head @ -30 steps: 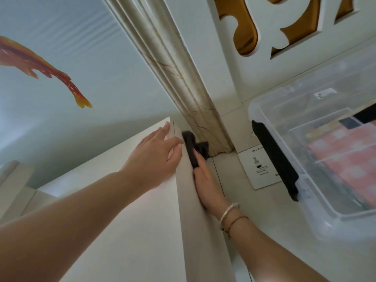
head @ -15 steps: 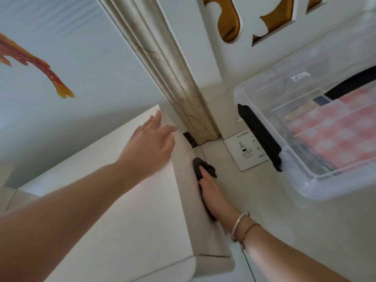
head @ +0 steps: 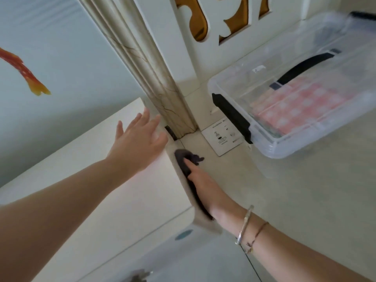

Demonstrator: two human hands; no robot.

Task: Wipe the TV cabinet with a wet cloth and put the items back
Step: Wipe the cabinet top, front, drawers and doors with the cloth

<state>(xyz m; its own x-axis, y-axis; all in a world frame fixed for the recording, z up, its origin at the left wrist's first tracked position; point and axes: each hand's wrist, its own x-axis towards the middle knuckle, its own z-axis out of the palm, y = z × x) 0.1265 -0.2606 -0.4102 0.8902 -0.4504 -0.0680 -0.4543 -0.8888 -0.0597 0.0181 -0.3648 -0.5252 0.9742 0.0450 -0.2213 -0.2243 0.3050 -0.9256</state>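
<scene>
The white TV cabinet (head: 114,200) fills the lower left, its right end panel facing the floor side. A dark wet cloth (head: 184,161) lies flat against that end panel. My right hand (head: 203,186) presses the cloth onto the panel with straight fingers, a bangle and a cord on the wrist. Over the cabinet's top right corner my left hand (head: 138,143) is spread open, fingers straight; whether it touches the top I cannot tell.
A marbled door-frame moulding (head: 162,92) meets the floor just behind the cabinet's end. A white floor socket plate (head: 221,137) lies beside it. A clear plastic storage box (head: 295,102) with black latches and pink checked contents stands on the pale floor at right.
My right hand has slid the cloth along the end panel toward me, away from the moulding. My left hand has spread its fingers and shifted slightly on the top corner.
</scene>
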